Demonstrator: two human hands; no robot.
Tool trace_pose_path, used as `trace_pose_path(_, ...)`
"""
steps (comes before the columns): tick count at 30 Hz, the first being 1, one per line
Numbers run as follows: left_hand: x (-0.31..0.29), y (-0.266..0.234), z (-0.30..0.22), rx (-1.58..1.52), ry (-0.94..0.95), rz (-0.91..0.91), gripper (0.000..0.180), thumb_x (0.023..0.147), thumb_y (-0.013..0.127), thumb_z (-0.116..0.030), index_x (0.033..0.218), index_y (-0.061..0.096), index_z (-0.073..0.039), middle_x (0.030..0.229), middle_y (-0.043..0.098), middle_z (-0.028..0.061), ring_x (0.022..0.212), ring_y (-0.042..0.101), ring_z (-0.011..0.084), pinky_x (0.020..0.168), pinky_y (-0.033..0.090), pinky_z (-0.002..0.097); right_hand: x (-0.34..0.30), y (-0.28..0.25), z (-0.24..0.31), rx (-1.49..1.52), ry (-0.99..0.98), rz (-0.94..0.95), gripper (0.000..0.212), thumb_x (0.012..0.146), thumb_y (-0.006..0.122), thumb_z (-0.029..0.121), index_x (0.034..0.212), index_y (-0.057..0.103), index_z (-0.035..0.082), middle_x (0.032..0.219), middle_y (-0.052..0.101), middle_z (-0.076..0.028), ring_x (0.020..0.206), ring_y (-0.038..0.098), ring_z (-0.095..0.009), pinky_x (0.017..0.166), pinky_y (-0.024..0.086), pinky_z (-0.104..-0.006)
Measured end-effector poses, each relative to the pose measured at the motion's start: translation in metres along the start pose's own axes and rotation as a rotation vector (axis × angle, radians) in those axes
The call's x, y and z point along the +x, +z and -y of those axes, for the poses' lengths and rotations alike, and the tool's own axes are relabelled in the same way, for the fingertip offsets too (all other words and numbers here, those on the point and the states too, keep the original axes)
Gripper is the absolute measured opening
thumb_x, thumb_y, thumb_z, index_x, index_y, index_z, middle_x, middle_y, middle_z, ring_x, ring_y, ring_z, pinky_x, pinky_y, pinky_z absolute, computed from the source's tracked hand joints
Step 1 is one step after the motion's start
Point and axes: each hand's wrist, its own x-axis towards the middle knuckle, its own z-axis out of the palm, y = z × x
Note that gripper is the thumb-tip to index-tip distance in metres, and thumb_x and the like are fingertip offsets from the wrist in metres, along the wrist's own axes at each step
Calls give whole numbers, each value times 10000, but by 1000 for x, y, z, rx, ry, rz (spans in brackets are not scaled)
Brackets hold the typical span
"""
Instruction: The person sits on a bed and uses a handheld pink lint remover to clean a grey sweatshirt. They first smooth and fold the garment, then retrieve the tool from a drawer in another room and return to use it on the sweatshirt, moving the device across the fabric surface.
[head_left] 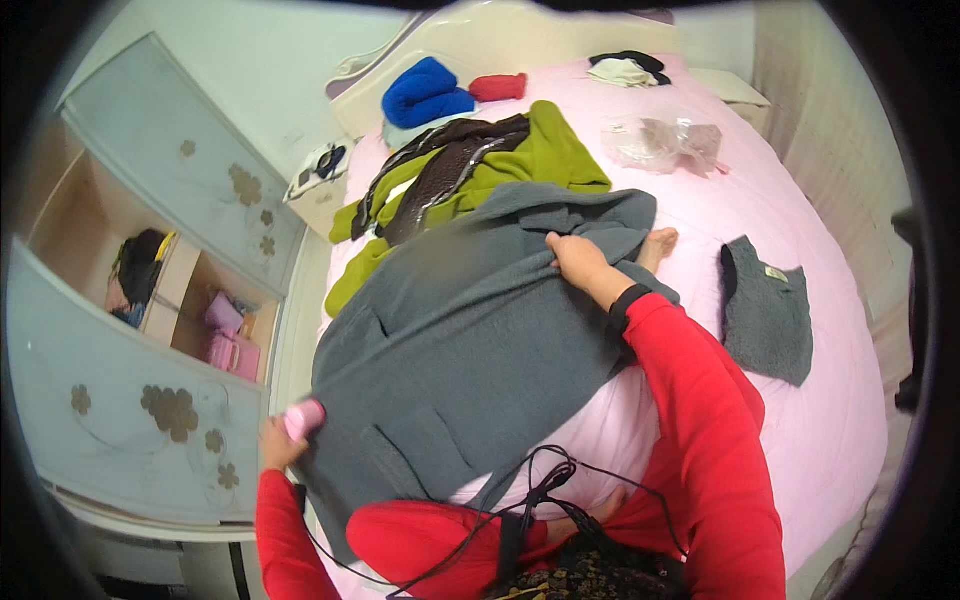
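Observation:
A large dark grey coat (470, 330) lies spread over the bed in front of me, its collar and lapels toward the far right and pocket slits showing on its body. My left hand (282, 443) is closed round a small pink cylindrical device (303, 418), whose reddish round end meets the coat's left edge. It may be a fabric shaver, but its kind cannot be made out for sure. With my right hand (583, 266) I pinch the coat's cloth near the collar. My red-clad legs are folded on the bed, and a bare foot (657, 247) shows beyond the right hand.
A black cord (545, 490) loops across my lap. Olive green clothing (545, 150) lies beyond the coat. A folded grey fleecy garment (768, 315) rests on the pink bed (830, 420) at right, near a clear plastic bag (665, 145). An open wardrobe (130, 440) stands at left.

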Motion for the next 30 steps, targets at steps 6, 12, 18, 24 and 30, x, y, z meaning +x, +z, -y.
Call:
trace_pose_path(6, 58, -22, -6, 150, -70, -190, 591, 572, 715, -272, 1086, 543, -38, 1111, 547, 187, 1061, 516, 385, 927, 415, 514, 35, 7, 15, 46, 96, -39, 260, 828, 634, 101, 1044, 509, 29, 975, 633, -210, 958, 625, -387, 792, 500, -487)
trace_pose_path(12, 51, 48, -38, -225, -81, 105, 579, 597, 725, -341, 981, 564, 60, 952, 625, 246, 928, 601, 407, 819, 494, 443, -16, 44, 21, 120, 94, -9, 758, 727, 738, 77, 1370, 338, 37, 1513, 226, -217, 1096, 564, -416, 898, 494, -462)
trace_pose_path(18, 17, 62, -119, -907, -265, 345, 527, 694, 735, -304, 1053, 541, 29, 875, 664, 152, 674, 658, 223, 593, 524, 349, -89, 73, 87, 10, -409, 336, 764, 711, 771, 303, 1371, 433, 117, 1483, 349, -132, 1354, 320, -394, 1030, 375, -534)
trace_pose_path(24, -40, 40, -287, -842, 256, 172, 773, 717, 714, -269, 1408, 377, -190, 973, 628, 242, 874, 648, 368, 767, 521, 459, -149, 105, 139, -47, -633, 947, 750, 814, 657, 453, 1461, 354, 227, 1554, 250, -61, 1442, 183, -328, 1117, 213, -583)
trace_pose_path(30, -45, 59, -316, -431, 290, 193, 840, 727, 673, -272, 1473, 288, -255, 952, 595, 226, 892, 608, 414, 752, 503, 516, -183, 99, 106, 187, -624, 985, 809, 786, 712, 367, 1473, 326, 184, 1547, 268, -107, 1428, 221, -349, 1115, 224, -557)
